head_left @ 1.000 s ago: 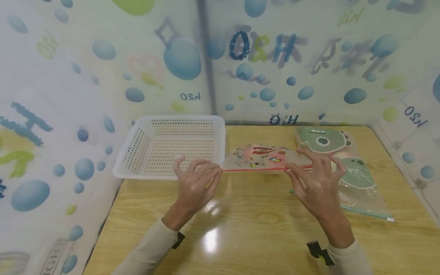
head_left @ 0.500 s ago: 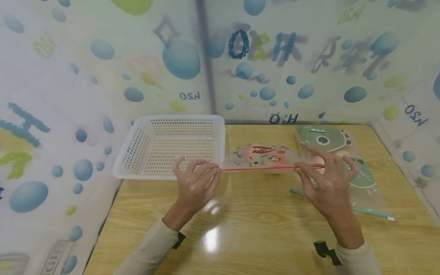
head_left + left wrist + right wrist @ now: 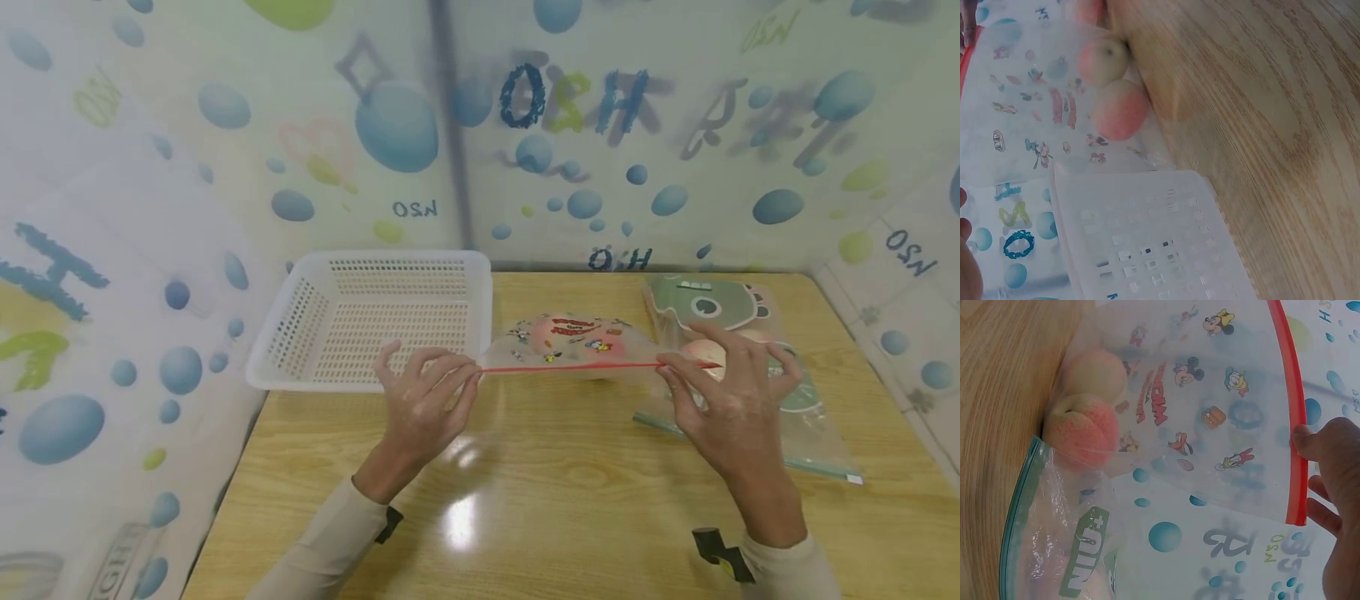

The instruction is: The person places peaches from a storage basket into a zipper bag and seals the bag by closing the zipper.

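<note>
A clear zip bag [image 3: 637,346] printed with cartoon figures has a red zip strip [image 3: 570,367] along its near edge. Peaches [image 3: 1082,428] lie at the bottom of this bag, as the right wrist view shows. At the strip's left end, my left hand [image 3: 427,404] pinches it between thumb and fingertips. My right hand [image 3: 731,412] pinches the same strip close to its right end, which sticks out past the fingertips. Seen from the head, the strip runs straight and level between both hands. In the right wrist view the thumb [image 3: 1307,442] presses on the red strip.
A white perforated basket [image 3: 375,260] stands behind my left hand, at the bag's left. Two green-printed zip bags [image 3: 705,308] lie at the right on the wooden table [image 3: 555,517], with peaches [image 3: 707,360] showing in one. A patterned wall [image 3: 637,167] rises behind the table.
My right hand has slid to the right along the red strip towards its end. The left hand holds its place, and the bag stays nearly where it was.
</note>
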`<action>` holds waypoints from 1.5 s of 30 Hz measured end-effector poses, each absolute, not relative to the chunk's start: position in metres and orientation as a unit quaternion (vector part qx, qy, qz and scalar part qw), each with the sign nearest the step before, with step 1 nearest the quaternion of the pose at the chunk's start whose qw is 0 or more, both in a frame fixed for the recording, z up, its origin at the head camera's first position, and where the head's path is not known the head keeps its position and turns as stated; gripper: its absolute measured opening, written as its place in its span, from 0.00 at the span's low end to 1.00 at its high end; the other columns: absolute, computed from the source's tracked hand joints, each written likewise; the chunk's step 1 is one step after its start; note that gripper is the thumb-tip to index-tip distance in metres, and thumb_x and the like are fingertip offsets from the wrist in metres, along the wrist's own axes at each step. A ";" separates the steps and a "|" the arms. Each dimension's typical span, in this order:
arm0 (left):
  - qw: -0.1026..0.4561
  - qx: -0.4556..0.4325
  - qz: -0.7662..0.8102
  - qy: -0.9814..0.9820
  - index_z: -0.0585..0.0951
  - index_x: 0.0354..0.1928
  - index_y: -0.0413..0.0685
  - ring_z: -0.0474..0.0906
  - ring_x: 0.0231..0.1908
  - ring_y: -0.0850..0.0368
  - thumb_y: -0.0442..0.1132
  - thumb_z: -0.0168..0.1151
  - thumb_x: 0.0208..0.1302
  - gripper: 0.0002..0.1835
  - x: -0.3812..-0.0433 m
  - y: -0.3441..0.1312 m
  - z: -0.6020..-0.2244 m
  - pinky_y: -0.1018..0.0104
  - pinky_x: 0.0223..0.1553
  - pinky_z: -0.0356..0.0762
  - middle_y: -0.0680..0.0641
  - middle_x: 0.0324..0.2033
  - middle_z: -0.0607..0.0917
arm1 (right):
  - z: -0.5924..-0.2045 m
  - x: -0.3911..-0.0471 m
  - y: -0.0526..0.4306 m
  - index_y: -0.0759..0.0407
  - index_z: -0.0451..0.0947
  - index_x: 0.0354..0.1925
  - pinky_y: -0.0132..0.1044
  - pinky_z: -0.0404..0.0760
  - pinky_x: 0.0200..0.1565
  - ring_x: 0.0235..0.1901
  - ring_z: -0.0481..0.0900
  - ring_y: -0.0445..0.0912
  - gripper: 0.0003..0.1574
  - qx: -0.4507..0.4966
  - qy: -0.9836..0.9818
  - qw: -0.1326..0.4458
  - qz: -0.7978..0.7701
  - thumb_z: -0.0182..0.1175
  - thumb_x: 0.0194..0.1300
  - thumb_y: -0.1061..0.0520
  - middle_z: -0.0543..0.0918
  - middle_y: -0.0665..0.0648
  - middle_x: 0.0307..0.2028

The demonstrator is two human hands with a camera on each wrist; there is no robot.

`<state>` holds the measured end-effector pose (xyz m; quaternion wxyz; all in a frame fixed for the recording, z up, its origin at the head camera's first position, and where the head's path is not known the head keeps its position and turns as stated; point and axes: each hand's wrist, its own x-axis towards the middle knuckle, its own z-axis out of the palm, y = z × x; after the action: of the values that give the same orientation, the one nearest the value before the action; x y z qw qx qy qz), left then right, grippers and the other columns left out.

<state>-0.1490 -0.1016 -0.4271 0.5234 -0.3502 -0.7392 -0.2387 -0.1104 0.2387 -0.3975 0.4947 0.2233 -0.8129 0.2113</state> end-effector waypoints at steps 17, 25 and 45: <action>0.516 -0.344 -0.235 -0.749 0.89 0.32 0.46 0.82 0.35 0.49 0.34 0.67 0.60 0.03 -0.150 -0.104 -0.428 0.31 0.57 0.53 0.52 0.33 0.88 | -0.398 -0.105 0.256 0.60 0.89 0.32 0.68 0.47 0.59 0.46 0.72 0.73 0.23 0.192 -0.813 0.506 0.213 0.60 0.73 0.44 0.80 0.72 0.50; 0.510 -0.349 -0.236 -0.750 0.89 0.32 0.44 0.82 0.35 0.48 0.34 0.67 0.61 0.04 -0.151 -0.105 -0.427 0.31 0.56 0.53 0.50 0.33 0.88 | -0.401 -0.104 0.265 0.60 0.89 0.33 0.71 0.49 0.57 0.46 0.74 0.73 0.24 0.174 -0.818 0.512 0.197 0.60 0.73 0.44 0.80 0.72 0.49; 0.292 -0.488 -0.357 -0.741 0.80 0.30 0.45 0.81 0.55 0.41 0.30 0.60 0.53 0.03 -0.141 -0.114 -0.425 0.45 0.60 0.73 0.44 0.49 0.87 | -0.418 -0.094 0.279 0.53 0.74 0.22 0.28 0.69 0.43 0.29 0.80 0.49 0.10 0.257 -0.866 0.351 0.246 0.52 0.53 0.50 0.89 0.54 0.38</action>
<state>-0.1410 -0.1136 -0.4254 0.2916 -0.4884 -0.7410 -0.3568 -0.0937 0.2785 -0.4178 0.3510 0.2565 -0.8663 0.2460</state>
